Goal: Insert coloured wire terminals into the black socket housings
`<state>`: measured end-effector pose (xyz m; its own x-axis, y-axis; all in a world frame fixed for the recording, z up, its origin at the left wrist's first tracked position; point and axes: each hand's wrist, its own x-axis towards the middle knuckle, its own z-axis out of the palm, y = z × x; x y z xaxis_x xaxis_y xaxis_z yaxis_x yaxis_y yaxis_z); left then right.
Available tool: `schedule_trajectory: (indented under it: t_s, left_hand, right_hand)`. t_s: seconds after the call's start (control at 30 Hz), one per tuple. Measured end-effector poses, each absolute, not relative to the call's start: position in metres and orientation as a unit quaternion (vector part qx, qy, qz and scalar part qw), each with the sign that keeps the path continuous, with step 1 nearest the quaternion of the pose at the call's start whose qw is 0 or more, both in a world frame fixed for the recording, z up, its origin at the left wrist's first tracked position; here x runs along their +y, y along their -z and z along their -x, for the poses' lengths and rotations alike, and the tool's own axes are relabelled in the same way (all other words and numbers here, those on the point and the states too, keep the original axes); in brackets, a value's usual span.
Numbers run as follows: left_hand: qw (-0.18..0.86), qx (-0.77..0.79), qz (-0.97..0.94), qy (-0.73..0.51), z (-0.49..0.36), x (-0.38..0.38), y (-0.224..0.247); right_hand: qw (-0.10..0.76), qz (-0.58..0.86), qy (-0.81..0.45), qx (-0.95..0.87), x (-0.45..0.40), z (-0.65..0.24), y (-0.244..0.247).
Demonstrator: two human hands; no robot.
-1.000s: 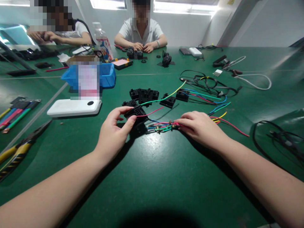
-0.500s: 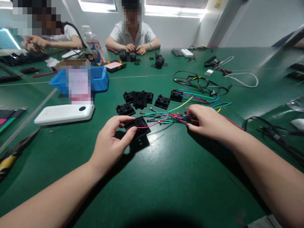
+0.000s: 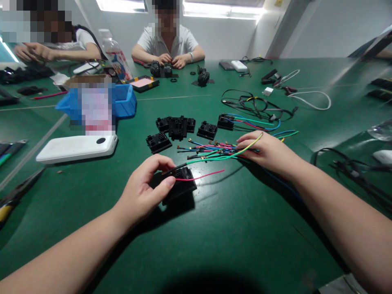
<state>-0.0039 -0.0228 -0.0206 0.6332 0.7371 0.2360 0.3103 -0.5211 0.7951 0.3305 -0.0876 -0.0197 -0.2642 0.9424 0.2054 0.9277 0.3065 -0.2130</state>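
One black module (image 3: pixel 183 187) sits in your left hand (image 3: pixel 142 179), grasped by side, seemingly keeping slotted top uncovered; pink wire (image 3: pixel 208 175) juts past thumb (image 3: pixel 167 184). Wire bundle (image 3: pixel 225 148) lies at your right hand (image 3: pixel 268 150), terminals (image 3: pixel 190 140) leftward, perhaps for easy picking; cannot tell if gripped.

A person in a white collared shirt (image 3: pixel 183 43) sits across a green table (image 3: pixel 214 245), with another person (image 3: pixel 85 41) at far left and a labeled bottle (image 3: pixel 116 59) between the 2. Nearer lie a blue bin (image 3: pixel 128 104), a white oblong device (image 3: pixel 70 149) and yellow-and-black-handled pliers (image 3: pixel 21 194). At right, a white cable (image 3: pixel 315 94) loops near a small white block (image 3: pixel 267 91).
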Motion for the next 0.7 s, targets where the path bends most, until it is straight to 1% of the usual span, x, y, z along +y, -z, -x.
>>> schedule_trajectory:
  t_s: [0.17,0.37,0.47,0.63,0.7]
  left_hand:
    - [0.402,0.264,-0.827,-0.29,0.008,-0.022,0.02]
    - [0.459,0.254,-0.793,-0.311,0.009,-0.02,0.023]
    - [0.472,0.243,-0.792,-0.301,0.009,-0.019,0.024]
    - [0.434,0.227,-0.835,-0.249,0.008,-0.018,0.024]
    - [0.426,0.228,-0.841,-0.243,0.007,-0.018,0.024]
  right_hand:
    - [0.233,0.619,-0.093,-0.744,-0.09,-0.33,0.018]
    - [0.31,0.683,-0.147,-0.644,-0.093,-0.336,0.013]
    - [0.309,0.688,-0.153,-0.638,-0.093,-0.347,0.01]
    - [0.27,0.677,-0.024,-0.685,-0.096,-0.353,0.0]
    - [0.235,0.651,-0.005,-0.722,-0.097,-0.348,-0.002]
